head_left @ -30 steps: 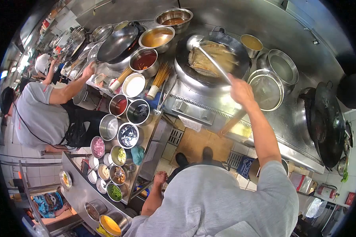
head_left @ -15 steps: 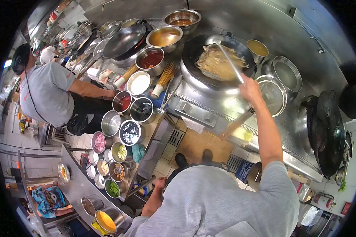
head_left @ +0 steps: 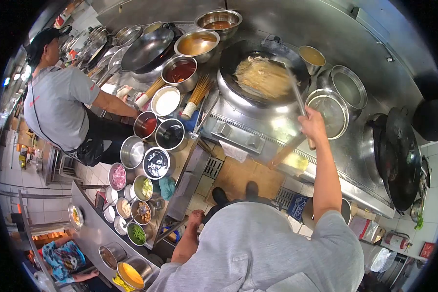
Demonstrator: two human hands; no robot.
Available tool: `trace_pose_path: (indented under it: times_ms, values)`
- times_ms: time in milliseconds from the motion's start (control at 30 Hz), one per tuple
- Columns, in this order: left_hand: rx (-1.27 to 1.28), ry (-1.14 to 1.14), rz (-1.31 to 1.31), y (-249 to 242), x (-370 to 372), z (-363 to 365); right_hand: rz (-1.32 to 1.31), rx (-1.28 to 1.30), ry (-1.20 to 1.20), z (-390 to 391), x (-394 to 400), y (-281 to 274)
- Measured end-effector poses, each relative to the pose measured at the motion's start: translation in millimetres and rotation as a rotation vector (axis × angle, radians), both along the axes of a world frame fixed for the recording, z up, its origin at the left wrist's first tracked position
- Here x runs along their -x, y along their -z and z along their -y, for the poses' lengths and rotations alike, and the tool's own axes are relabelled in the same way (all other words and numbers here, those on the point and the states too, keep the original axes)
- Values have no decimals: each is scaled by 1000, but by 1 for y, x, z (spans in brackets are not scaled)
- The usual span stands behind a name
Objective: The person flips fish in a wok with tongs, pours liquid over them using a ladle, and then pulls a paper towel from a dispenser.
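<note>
A long-handled metal ladle [head_left: 296, 90] is gripped in my right hand [head_left: 312, 124], its far end reaching into the dark wok [head_left: 227, 65]. Pale brown food [head_left: 262, 77] lies in the wok, left of the ladle's end. My left hand [head_left: 196, 217] hangs near my body at the lower middle, fingers curled; whether anything is in it is hidden. A round strainer [head_left: 328, 113] rests on a pot just beyond my right hand, and a wooden handle [head_left: 287, 152] runs below it.
At the left a person in grey [head_left: 63, 104] works at the stove. Metal containers of sauces and ingredients [head_left: 156, 162] crowd the side counter. Another wok [head_left: 148, 51] sits at upper left, and dark woks [head_left: 401, 158] stand at right. Another person [head_left: 63, 260] is at lower left.
My right hand has moved down and nearer my body, pulling the ladle back toward the wok's right side. The person in grey has raised and turned their head.
</note>
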State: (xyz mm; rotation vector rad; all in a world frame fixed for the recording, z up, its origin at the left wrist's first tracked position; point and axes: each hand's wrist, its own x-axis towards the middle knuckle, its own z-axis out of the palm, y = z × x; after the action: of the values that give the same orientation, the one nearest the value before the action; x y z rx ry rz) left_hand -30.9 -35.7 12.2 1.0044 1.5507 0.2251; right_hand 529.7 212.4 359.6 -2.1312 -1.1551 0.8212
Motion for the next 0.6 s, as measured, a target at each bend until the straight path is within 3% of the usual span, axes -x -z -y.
trace_pose_path:
  times_ms: [100,200,300,400,500,600]
  values:
    - [-103,46,-71,-26,-10,-6,121,-166,18,20,-10,15]
    - [-216,215,-125,-42,-10,-15,326,-157,8,47,-15,-16]
    - [-918,855,-455,29,26,-13,219,-138,-21,76,-21,-47]
    - [-181,312,-44,8,13,-22,-189,-110,17,99,-9,-73]
    - [155,-69,307,23,14,-26,-404,-81,36,110,-6,-70]
    - [98,-226,-51,-29,-26,-34,-440,-62,28,107,5,-61]
